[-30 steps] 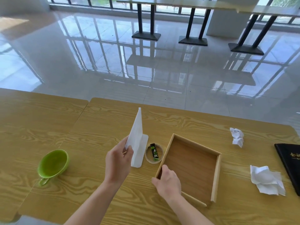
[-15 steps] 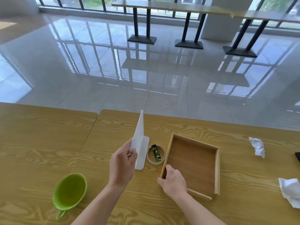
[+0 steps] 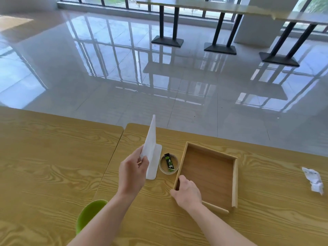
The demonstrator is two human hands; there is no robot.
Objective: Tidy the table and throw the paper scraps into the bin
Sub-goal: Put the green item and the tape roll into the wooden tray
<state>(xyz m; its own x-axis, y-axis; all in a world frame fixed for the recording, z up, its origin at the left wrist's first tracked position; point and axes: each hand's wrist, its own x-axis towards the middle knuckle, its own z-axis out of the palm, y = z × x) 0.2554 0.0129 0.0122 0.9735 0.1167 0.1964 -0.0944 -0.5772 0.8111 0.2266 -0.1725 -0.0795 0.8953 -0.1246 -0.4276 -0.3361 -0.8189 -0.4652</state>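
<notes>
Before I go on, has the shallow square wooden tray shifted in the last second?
No. The wooden tray sits just as close beside the small round dish holding the green-black packet; only the head camera swung.

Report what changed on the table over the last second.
The tray, dish and white stand slid left together, nearer the table seam and farther from the crumpled paper. The view shifted too: cup now near the bottom edge, black book out of frame. Unchanged: left hand pinches the stand, right hand grips the tray's near-left corner.
</notes>
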